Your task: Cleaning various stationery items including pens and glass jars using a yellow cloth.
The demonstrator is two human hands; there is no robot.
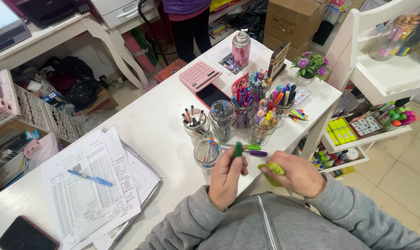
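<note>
My left hand (226,176) holds a green pen (238,149) upright by its lower end, just in front of my chest. My right hand (298,175) grips a crumpled yellow-green cloth (272,168) close beside the pen. On the white table (150,125), just beyond my hands, lie a green pen and a purple pen (255,153). Behind them stand several clear glass jars (223,121) full of pens and markers. A nearly empty jar (206,154) sits nearest my left hand.
A stack of printed papers (87,185) with a blue pen (89,178) on a spiral notebook lies left. A dark phone (27,235), pink calculator (199,75), spray can (241,48) and flower pot (310,67) also sit on the table. White shelves (381,83) stand right; a person (187,23) stands beyond.
</note>
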